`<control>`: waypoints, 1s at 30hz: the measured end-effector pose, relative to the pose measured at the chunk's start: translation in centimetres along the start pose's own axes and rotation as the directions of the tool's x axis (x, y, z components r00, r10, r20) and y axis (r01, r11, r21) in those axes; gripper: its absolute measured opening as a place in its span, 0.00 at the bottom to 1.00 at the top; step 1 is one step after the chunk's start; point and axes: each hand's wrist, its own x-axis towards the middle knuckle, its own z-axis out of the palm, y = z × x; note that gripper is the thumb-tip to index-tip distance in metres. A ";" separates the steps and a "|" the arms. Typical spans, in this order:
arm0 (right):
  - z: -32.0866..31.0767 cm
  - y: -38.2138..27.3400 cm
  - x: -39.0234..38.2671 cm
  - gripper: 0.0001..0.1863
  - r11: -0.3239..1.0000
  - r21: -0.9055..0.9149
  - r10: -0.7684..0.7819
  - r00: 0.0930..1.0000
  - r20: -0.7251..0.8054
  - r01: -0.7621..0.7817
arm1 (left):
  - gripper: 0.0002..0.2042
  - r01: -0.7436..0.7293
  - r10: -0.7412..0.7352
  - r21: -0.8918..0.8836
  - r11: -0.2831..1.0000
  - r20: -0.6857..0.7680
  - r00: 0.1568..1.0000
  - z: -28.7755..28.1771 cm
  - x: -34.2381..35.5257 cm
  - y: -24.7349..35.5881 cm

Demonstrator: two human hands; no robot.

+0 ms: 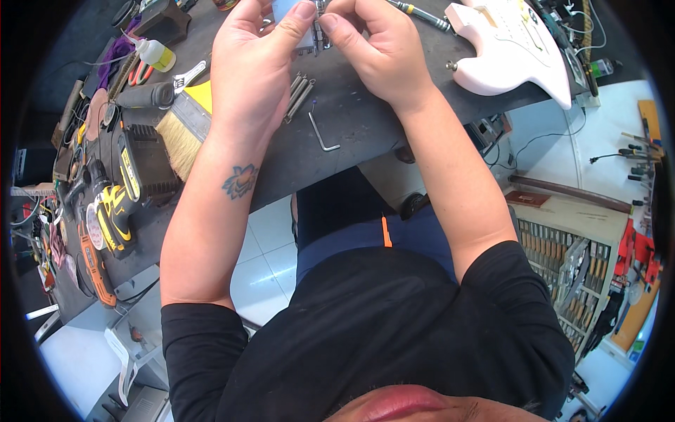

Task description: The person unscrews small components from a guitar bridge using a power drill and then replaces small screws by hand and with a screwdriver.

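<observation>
My left hand (pixel 254 60) and my right hand (pixel 380 49) meet at the top of the view, above a dark grey workbench (pixel 365 126). Both pinch a small metal part with a pale blue-white piece (pixel 309 35) between thumbs and fingers; most of it is hidden by my fingers. Just below my hands lie a few metal springs (pixel 299 95) and a bent hex key (pixel 322 132). A white electric guitar body (pixel 513 49) rests on the bench to the right of my right hand. A screwdriver (pixel 422 14) lies beside it.
A wide paintbrush (pixel 184 130), a black-handled tool (pixel 144 95), a small squeeze bottle (pixel 155 53) and a yellow-black cordless drill with battery (pixel 123 190) crowd the bench's left side. A rack of chisels and files (pixel 569 267) stands low on the right. White floor tiles lie below.
</observation>
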 end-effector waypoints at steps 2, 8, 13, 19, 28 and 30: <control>0.0 -0.4 0.0 0.05 0.996 0.030 0.088 0.996 0.009 -0.088 | 0.22 -0.028 0.028 0.001 1.000 -0.008 1.000 -0.6 0.2 -0.6; -0.3 0.0 0.0 0.06 0.996 0.014 0.083 0.996 0.043 -0.083 | 0.22 -0.021 0.021 -0.003 1.000 0.020 1.000 -0.3 0.0 -0.1; -0.1 1.0 0.2 0.08 0.995 -0.011 -0.100 0.994 0.040 0.101 | 0.22 -0.038 0.038 0.004 0.999 -0.009 0.999 -0.5 0.2 -0.7; -0.3 1.4 0.1 0.10 0.992 -0.093 -0.071 0.992 0.105 0.081 | 0.22 -0.043 0.043 0.023 0.999 0.002 0.999 -0.9 0.3 -1.0; 0.1 0.5 -0.2 0.07 0.986 0.089 0.138 0.990 0.018 -0.139 | 0.22 -0.004 0.004 0.022 1.000 0.005 1.000 -0.4 0.1 -0.5; 0.2 0.3 -0.2 0.06 0.983 0.095 0.159 0.987 0.018 -0.160 | 0.23 -0.030 0.030 0.006 1.000 -0.010 1.000 -0.6 0.2 -0.9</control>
